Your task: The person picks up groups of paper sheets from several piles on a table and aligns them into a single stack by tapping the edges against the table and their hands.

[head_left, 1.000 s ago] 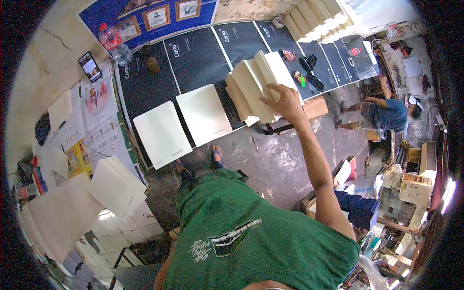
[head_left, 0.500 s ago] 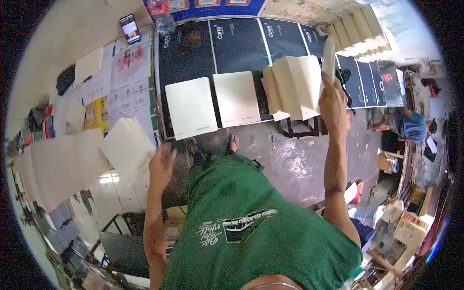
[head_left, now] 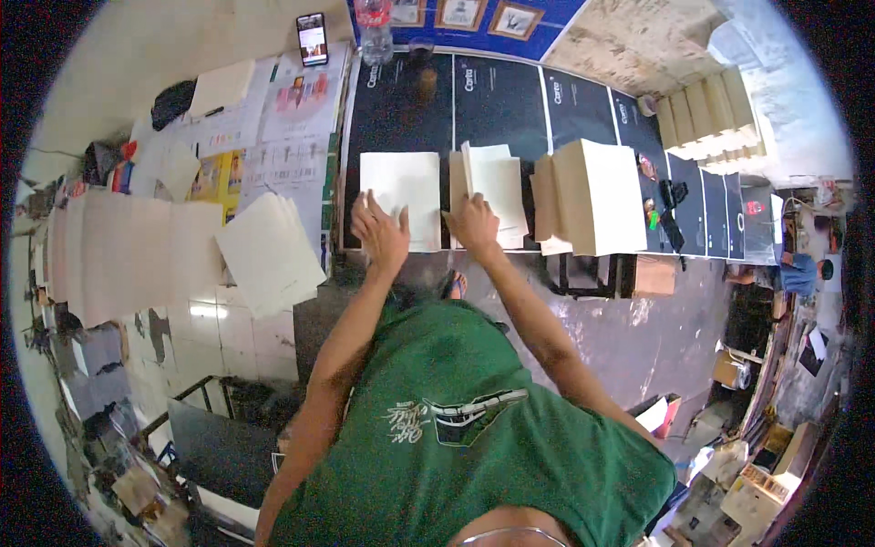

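Observation:
My left hand (head_left: pixel 381 232) lies with fingers spread over the near part of a cream paper stack (head_left: pixel 401 178) on the dark table. My right hand (head_left: pixel 474 223) is closed at the lower end of a thin bundle of folded paper (head_left: pixel 468 170), which stands edge-up at the middle stack. Beside it, slightly askew, lie the white sheets (head_left: pixel 499 187) of that middle stack. A taller pile of folded paper (head_left: pixel 606 196) stands to the right, its pages fanning at the left side. My right palm and fingers hide part of the bundle.
Loose sheets (head_left: pixel 271 255) and a broad paper pile (head_left: pixel 137 246) lie at left. A phone (head_left: pixel 312 41), a bottle (head_left: pixel 374 32) and a cup (head_left: pixel 421 50) stand at the back. Paper stacks (head_left: pixel 711 114) lean at far right; another person (head_left: pixel 800 273) is beyond.
My right hand has come left from the far-right pile to the middle stack with the thin paper bundle. My left hand has moved up and right onto the left stack. The view has shifted.

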Motion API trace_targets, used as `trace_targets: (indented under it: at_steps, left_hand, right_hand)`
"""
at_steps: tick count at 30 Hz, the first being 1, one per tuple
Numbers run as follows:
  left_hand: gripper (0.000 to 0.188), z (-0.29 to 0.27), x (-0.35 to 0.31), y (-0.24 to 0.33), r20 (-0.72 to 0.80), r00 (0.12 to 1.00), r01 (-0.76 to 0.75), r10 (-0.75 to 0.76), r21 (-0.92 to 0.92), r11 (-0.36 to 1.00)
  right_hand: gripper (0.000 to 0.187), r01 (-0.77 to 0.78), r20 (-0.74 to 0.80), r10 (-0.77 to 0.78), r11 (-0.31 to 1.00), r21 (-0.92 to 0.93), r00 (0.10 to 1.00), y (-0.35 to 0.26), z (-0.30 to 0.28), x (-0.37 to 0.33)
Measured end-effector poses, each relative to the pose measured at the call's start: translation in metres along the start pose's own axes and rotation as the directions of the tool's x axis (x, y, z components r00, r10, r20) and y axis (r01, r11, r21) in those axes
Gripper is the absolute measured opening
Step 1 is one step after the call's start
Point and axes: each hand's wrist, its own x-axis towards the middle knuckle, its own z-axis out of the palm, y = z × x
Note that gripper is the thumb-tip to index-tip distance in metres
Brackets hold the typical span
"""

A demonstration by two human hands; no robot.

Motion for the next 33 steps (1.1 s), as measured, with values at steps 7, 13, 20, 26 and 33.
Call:
trace_targets:
  at_steps: [7, 13, 20, 26, 33]
  left_hand:
    - [0.088, -0.002, -0.001, -0.05, 0.084, 0.984, 0.137, -0.154, 0.176, 0.975]
    - [0.052, -0.016, 0.012, -0.05, 0.068, 0.981, 0.184, -0.182, -0.019, 0.983]
    - [0.046, -0.029, 0.031, -0.041, 0.333, 0.942, 0.227, -0.042, -0.539, 0.811]
    - [0.053, 0.021, 0.005, -0.047, 0.383, 0.917, 0.299, -0.107, -0.487, 0.821]
    - [0.07, 0.024, 0.01, -0.041, 0.564, 0.765, 0.629, -0.31, -0.757, 0.177]
  right_hand:
    - [0.024, 0.084, -0.073, -0.079, 0.994, 0.066, 0.994, 0.017, 0.01, 0.004]
    - [0.025, 0.016, -0.044, -0.016, 1.0, -0.005, 0.999, 0.0, 0.009, 0.006]
    - [0.022, 0.018, -0.048, -0.016, 0.999, 0.028, 0.999, 0.016, 0.008, 0.008]
    - [0.016, 0.103, -0.151, -0.083, 0.986, 0.132, 0.985, 0.046, -0.013, 0.006]
    - [0.086, 0.042, 0.192, -0.22, 0.755, 0.654, 0.957, -0.062, -0.076, -0.024]
